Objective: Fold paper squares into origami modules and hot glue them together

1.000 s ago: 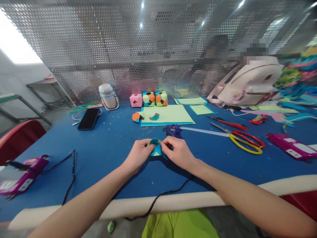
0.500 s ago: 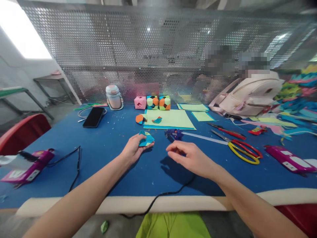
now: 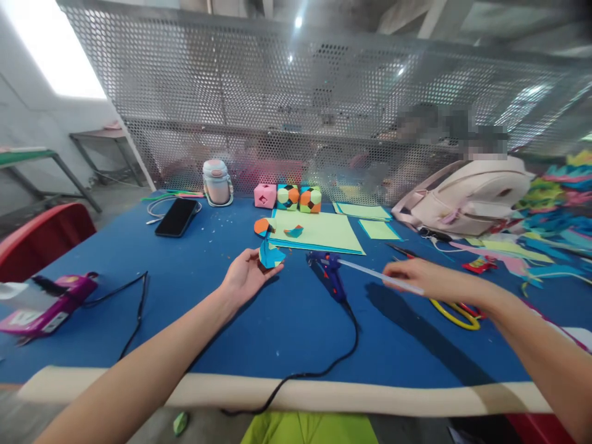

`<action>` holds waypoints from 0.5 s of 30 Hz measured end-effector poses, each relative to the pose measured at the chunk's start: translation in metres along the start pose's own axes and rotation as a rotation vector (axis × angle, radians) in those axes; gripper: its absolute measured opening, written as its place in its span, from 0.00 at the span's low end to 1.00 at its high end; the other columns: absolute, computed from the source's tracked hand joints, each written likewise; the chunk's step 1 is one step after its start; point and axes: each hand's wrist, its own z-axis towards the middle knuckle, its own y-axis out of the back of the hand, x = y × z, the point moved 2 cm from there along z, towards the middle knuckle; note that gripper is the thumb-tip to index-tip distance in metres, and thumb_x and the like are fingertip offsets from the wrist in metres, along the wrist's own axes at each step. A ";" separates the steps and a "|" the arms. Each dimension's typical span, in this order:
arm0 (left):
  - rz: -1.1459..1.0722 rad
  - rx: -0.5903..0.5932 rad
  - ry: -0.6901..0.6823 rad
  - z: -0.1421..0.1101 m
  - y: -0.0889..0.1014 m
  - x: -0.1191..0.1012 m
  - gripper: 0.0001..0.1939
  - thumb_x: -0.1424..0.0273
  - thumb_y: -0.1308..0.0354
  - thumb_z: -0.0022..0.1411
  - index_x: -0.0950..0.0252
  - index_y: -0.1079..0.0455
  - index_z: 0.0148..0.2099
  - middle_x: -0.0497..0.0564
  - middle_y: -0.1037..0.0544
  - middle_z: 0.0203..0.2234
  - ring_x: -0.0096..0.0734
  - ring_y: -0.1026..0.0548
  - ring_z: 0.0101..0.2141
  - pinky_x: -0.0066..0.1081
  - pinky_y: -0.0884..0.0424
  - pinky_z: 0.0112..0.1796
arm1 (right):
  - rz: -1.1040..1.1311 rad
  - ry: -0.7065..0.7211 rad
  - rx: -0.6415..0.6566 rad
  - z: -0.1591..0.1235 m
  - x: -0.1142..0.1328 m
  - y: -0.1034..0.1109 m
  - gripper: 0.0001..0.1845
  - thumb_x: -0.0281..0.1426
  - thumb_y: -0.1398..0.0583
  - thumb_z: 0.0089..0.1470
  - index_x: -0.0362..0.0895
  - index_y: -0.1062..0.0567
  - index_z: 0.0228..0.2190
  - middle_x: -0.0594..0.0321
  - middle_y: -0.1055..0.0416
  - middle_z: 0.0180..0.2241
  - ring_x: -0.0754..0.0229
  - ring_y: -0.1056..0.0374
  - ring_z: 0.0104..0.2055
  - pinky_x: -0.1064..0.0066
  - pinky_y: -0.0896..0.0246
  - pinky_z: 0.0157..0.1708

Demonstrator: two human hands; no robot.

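My left hand (image 3: 246, 279), palm turned up, holds a blue folded paper piece (image 3: 272, 254) with pale green patches between thumb and fingers. My right hand (image 3: 428, 279) is low over the table at the right, its fingers curled together beside the clear glue stick (image 3: 363, 270); what they grip, if anything, is hidden. That stick juts from the back of a blue glue gun (image 3: 330, 271) lying between my hands. Partly covered by my right hand and wrist are scissors with yellow and red handles (image 3: 457, 316). An orange paper piece (image 3: 261, 227) lies just beyond my left hand.
Green and blue paper sheets (image 3: 324, 228) carry a small paper piece (image 3: 294, 231). Behind stand patterned paper cubes (image 3: 310, 200), a pink cube (image 3: 265, 196) and a bottle (image 3: 217, 183). A phone (image 3: 176, 217) lies left, a backpack (image 3: 476, 194) right. The gun's black cord (image 3: 319, 373) crosses the front edge.
My right hand has moved right, from beside the glue gun to near the scissors. The paper piece in my left hand is tilted more upright. The view has shifted slightly.
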 end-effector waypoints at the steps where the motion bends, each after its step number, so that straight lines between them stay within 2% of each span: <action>1: 0.001 0.000 -0.001 0.000 0.000 0.000 0.07 0.77 0.52 0.57 0.69 0.33 0.34 0.59 0.24 0.34 0.38 0.24 0.35 0.42 0.26 0.40 | -0.017 0.004 0.066 0.014 -0.006 0.002 0.12 0.39 0.42 0.50 0.45 0.24 0.24 0.62 0.27 0.23 0.61 0.33 0.24 0.72 0.41 0.24; 3: 0.002 -0.004 -0.010 0.001 0.001 0.000 0.06 0.77 0.51 0.57 0.69 0.33 0.34 0.58 0.24 0.33 0.37 0.24 0.34 0.41 0.26 0.39 | -0.051 0.001 0.039 0.044 -0.011 0.006 0.13 0.37 0.46 0.52 0.43 0.25 0.27 0.61 0.27 0.24 0.61 0.34 0.25 0.71 0.41 0.25; 5: 0.002 -0.011 -0.019 0.002 0.002 -0.001 0.06 0.77 0.51 0.58 0.69 0.32 0.34 0.58 0.24 0.33 0.36 0.24 0.33 0.39 0.25 0.38 | -0.062 0.064 -0.007 0.074 -0.008 0.004 0.13 0.35 0.47 0.53 0.43 0.25 0.28 0.61 0.27 0.24 0.60 0.33 0.26 0.71 0.41 0.27; 7: 0.003 -0.021 -0.023 0.004 0.003 -0.002 0.06 0.76 0.50 0.59 0.70 0.32 0.34 0.58 0.24 0.32 0.35 0.24 0.32 0.35 0.25 0.35 | -0.061 0.123 -0.021 0.102 -0.002 -0.005 0.11 0.33 0.46 0.52 0.42 0.25 0.28 0.60 0.26 0.27 0.60 0.32 0.28 0.71 0.40 0.29; 10: 0.006 -0.041 0.002 0.006 0.004 -0.001 0.08 0.74 0.51 0.61 0.70 0.32 0.34 0.59 0.24 0.30 0.35 0.24 0.30 0.30 0.26 0.30 | -0.040 0.197 -0.041 0.141 0.004 -0.024 0.10 0.30 0.45 0.53 0.40 0.26 0.34 0.56 0.25 0.35 0.60 0.31 0.33 0.70 0.39 0.33; 15: -0.004 -0.067 0.065 0.009 0.005 0.002 0.13 0.68 0.55 0.65 0.70 0.33 0.38 0.59 0.24 0.29 0.36 0.23 0.29 0.28 0.28 0.26 | 0.054 0.290 -0.087 0.186 0.010 -0.051 0.22 0.30 0.44 0.53 0.35 0.33 0.49 0.45 0.33 0.50 0.58 0.31 0.37 0.65 0.38 0.40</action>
